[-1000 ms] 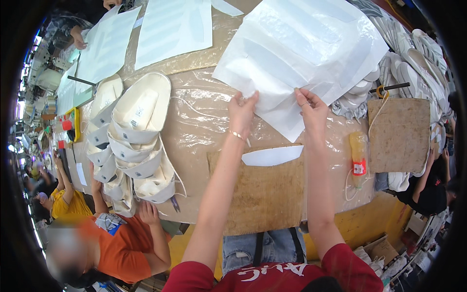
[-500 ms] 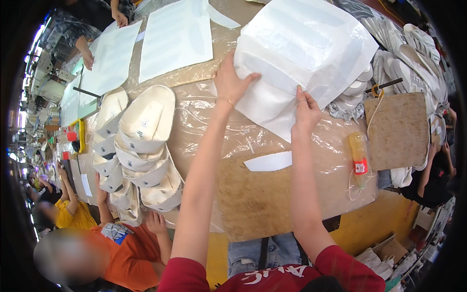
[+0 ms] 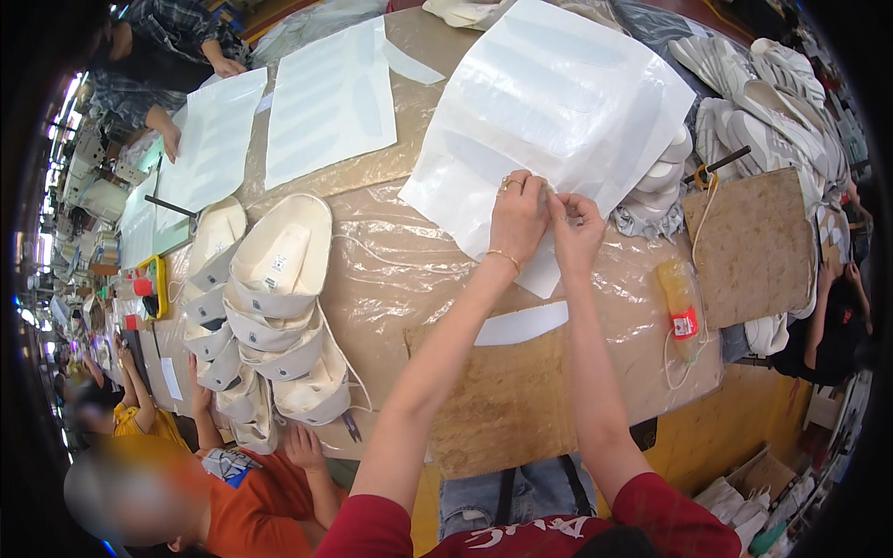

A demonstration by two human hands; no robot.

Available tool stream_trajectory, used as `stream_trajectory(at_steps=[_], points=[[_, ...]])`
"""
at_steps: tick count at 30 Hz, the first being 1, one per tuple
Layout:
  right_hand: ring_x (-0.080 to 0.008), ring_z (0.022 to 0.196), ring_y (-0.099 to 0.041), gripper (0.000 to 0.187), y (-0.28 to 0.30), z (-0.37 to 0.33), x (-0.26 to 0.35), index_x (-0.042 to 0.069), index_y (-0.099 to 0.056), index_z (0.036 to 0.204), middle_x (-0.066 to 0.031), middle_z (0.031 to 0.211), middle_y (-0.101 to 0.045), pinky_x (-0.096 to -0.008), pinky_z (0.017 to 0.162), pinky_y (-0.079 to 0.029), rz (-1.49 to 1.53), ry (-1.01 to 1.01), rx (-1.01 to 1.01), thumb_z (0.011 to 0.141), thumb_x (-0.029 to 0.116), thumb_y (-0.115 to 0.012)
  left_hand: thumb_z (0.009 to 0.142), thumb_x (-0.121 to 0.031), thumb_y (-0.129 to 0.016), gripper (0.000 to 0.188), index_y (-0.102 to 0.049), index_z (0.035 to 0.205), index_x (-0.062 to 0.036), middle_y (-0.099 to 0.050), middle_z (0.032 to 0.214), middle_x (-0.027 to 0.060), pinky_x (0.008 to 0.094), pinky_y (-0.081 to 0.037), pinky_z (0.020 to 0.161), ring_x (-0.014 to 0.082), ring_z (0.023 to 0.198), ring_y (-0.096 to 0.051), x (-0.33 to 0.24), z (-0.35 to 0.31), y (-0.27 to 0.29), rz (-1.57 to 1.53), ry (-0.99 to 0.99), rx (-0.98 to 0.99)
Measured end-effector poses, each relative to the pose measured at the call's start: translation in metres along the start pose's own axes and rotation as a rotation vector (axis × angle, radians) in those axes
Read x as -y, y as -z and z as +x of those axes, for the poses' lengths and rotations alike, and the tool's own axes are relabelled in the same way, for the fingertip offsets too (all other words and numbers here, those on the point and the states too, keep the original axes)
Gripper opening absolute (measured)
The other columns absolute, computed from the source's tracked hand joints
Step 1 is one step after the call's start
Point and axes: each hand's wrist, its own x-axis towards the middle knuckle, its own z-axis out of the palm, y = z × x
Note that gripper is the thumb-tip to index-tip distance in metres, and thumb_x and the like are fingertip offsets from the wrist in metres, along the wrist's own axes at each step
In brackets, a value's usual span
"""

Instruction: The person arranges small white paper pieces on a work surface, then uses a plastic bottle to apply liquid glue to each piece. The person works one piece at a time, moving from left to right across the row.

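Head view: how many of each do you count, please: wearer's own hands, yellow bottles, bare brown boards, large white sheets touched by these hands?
Own hands: 2 (left hand, right hand)
Yellow bottle: 1
Bare brown boards: 2 (near board, right board)
Large white sheet: 1
Total: 6

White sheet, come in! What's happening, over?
Left hand, right hand together at near edge of sheet. Strip on board, just below its corner. White stack at right edge.
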Motion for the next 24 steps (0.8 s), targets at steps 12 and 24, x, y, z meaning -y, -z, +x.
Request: stream_trajectory(at_steps=[12, 24], points=[[-0.0299, 0.11, -0.046, 0.055, -0.007, 0.039, 0.004, 0.008, -0.057, 0.123, -0.0116, 0.115, -0.048, -0.0439, 0.093, -0.036, -0.445, 0.349, -0.146, 0.083, 0.042, -0.073, 0.082, -0.009, -0.072, 0.015, -0.058, 0.082, -0.0023, -0.059, 0.086, 0.0118, 0.0405, -0.049, 0.069, 0.0308, 0.079, -0.059, 0.004, 0.004, -0.003, 0.016, -0.066, -0.155], [-0.0378, 0.131, -0.033, 0.048, -0.009, 0.052, -0.002, 0.026, -0.056, 0.132, -0.0171, 0.141, -0.035, -0.0505, 0.106, -0.027, -0.73, 0.488, -0.114, 0.089, 0.044, -0.063, 0.094, -0.014, -0.065, 0.019, -0.061, 0.084, 0.0008, -0.061, 0.069, 0.0045, 0.0239, -0.047, 0.054, 0.0097, 0.06, -0.058, 0.017, 0.011, 0.117, -0.321, 0.359, -0.804]])
